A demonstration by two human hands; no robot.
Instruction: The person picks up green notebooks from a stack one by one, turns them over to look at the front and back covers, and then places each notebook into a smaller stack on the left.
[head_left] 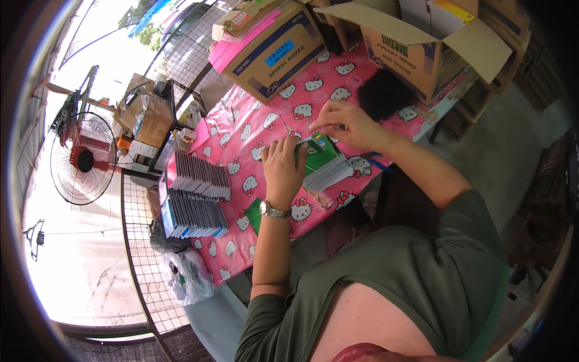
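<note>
The left hand rests at the left edge of a stack of green notebooks on the bench, near its front edge. Its fingers are bent over at that edge with the thumb toward the stack; whether they are clamped on the top notebook cannot be told. The right hand is at the far side of the same stack, fingers curled and thumb and forefinger drawn toward each other; whether the tips meet or hold anything cannot be told.

The left wrist carries a metal-banded watch. A green sheet lies just beside that wrist, partly covered by it. Left of it stand two adjoining rows of notebooks, one with reddish edges and one with dark and blue edges. A piece of pink paper lies beyond them.

The bench cover is pink with a cat-face print. At its far side stand a carton with a blue label and an open carton; a black bristly item lies before the latter. A blue pen-like item lies right of the green stack.
</note>
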